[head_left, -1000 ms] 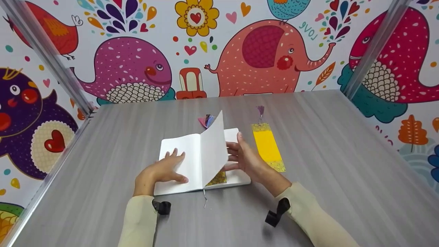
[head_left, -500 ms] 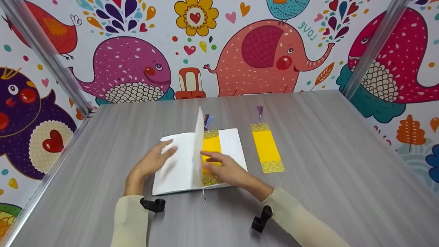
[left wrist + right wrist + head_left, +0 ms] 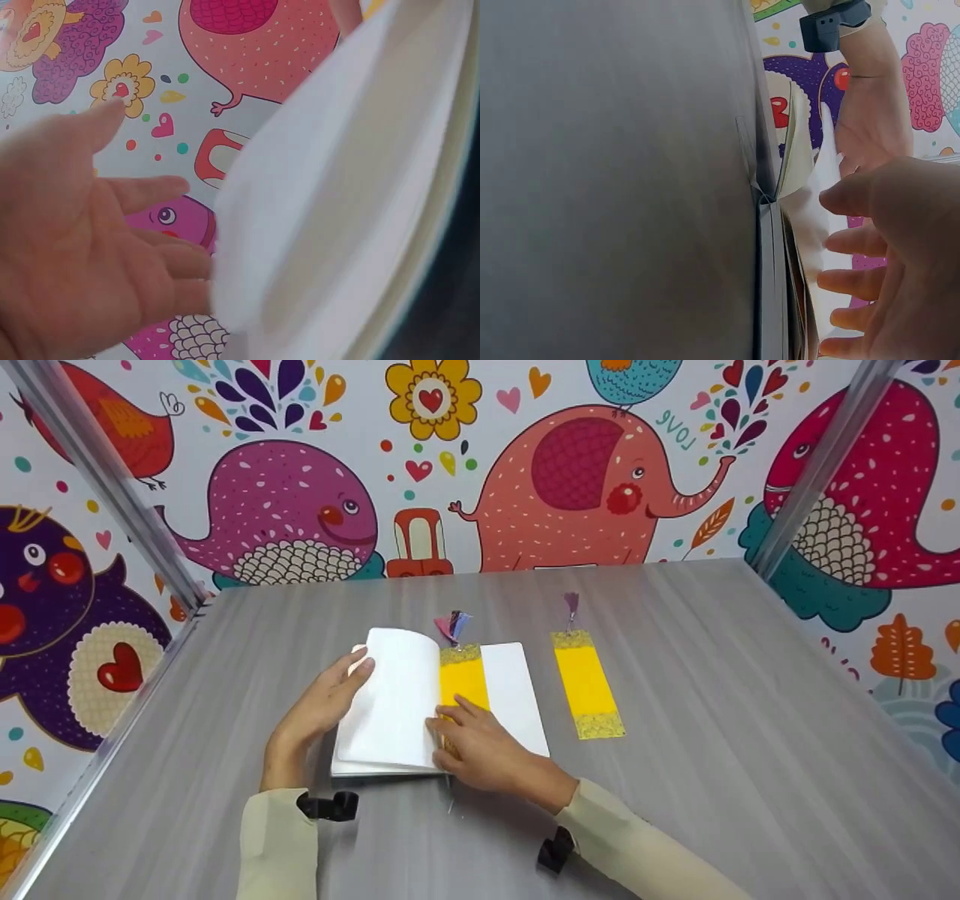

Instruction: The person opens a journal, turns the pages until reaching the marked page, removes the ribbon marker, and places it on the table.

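The page [image 3: 397, 697] has been turned toward frame left, the yellow bookmark [image 3: 463, 682] at centre uncovered and apparently touched by the right hand [image 3: 484, 746]; the left hand [image 3: 322, 701] has been shifted to the page's edge.

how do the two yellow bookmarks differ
The inner bookmark lies on the open notebook; the outer bookmark lies on the table. The inner tassel is pink, dark and blue; the outer tassel is purple. The right hand partly hides the inner one; the outer is uncovered. Both have speckled top ends.
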Demonstrator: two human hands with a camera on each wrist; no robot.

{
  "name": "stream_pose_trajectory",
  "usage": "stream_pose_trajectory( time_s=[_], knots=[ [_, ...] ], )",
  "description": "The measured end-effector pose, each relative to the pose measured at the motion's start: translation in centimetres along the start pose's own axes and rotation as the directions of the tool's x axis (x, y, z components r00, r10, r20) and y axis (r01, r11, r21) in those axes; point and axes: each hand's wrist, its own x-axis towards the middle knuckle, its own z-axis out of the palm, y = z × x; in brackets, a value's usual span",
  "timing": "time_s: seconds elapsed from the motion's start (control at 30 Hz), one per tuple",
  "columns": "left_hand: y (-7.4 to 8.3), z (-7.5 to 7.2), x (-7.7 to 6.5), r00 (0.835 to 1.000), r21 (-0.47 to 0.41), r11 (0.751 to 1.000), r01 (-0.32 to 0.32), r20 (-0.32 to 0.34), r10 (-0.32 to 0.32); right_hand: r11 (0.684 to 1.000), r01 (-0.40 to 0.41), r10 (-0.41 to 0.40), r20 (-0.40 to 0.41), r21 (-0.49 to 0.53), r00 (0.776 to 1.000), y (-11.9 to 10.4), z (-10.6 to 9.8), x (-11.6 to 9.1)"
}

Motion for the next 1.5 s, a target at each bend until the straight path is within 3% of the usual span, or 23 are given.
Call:
stream_pose_trajectory(
  time_s=[0.23, 0.6, 0.73, 1.17, 1.3, 1.4, 1.5],
  knots=[
    [0.6, 1.0, 0.5, 0.999, 0.208, 0.978, 0.033, 0.004, -0.035, 0.997, -0.006, 0.008, 0.019, -0.077, 1.0, 0.6, 0.2, -0.3],
    [0.3, 2.8, 0.8, 0.987, 0.436, 0.896, 0.078, 0.09, -0.13, 0.993, -0.001, 0.014, 0.107, -0.121, 0.994, 0.9, 0.0, -0.3],
    [-0.1, 3.2, 0.8, 0.98, 0.477, 0.876, 0.067, 0.135, -0.149, 0.99, 0.031, -0.016, 0.108, -0.139, 0.994, 1.1, -0.1, -0.2],
    [-1.2, 4.1, 1.2, 0.954, 0.499, 0.866, 0.041, 0.237, -0.181, 0.995, 0.034, -0.023, 0.115, -0.094, 0.993, 1.4, -0.1, -0.5],
    [-1.2, 4.1, 1.2, 0.956, 0.492, 0.87, 0.027, 0.242, -0.167, 0.999, 0.035, -0.033, 0.059, -0.035, 0.998, 1.5, -0.9, -0.4],
    [-1.1, 4.1, 1.1, 0.957, 0.486, 0.874, 0.017, 0.244, -0.154, 0.999, 0.008, -0.006, -0.043, 0.046, 0.999, 1.7, -1.6, -0.1],
    [-1.1, 4.1, 1.1, 0.958, 0.483, 0.876, 0.015, 0.243, -0.15, 0.982, -0.039, 0.07, -0.164, 0.185, 0.984, 2.1, -2.1, 0.3]
  ],
)
